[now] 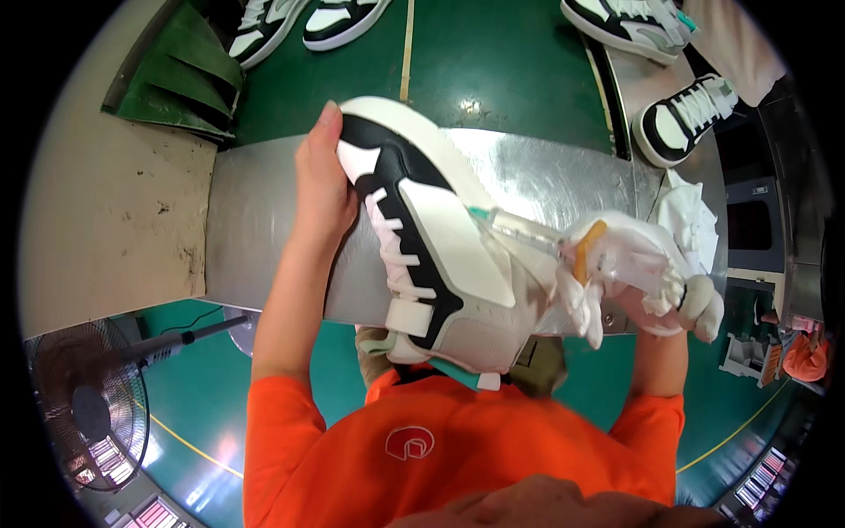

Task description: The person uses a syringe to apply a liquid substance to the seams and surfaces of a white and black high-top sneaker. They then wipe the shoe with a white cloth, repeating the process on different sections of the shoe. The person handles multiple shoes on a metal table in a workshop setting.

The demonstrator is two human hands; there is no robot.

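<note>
1. The high-top sneaker (431, 255), white with black panels, is held up off the shiny metal table (546, 176), toe pointing away from the person and the heel down near their orange shirt (458, 458). Tilted like that, its side panel faces them, so I'd guess they want a good look at that side.

2. The left hand (324, 189) is on the toe end of the sneaker, fingers curled around the far side and thumb along the sole edge. It's a firm wrap, nearly closed around the toe, and it looks like the hand keeping the shoe steady.

3. The right hand (642, 277) is just beside the sneaker's ankle end and seems to be wearing a white glove. It's bunched around a crumpled white cloth or wad, with a small amber stick-like thing (585, 251) poking up from it. The fingers are closed on that bundle. I can't tell exactly what the amber thing is, or whether it touches the shoe.

4. Beyond the sneaker, on the table's right end, there's crumpled white paper (691, 216). Further right of that is another black and white sneaker (682, 123), and more pairs lie on the green floor (510, 62) past the table.

5. Down left of the sneaker, well away from it, a floor fan (88, 414) stands behind the person.

6. Nothing sits between the hands and the sneaker. The bundle in the right hand hides part of the collar, though, so that bit can't be made out.
</note>
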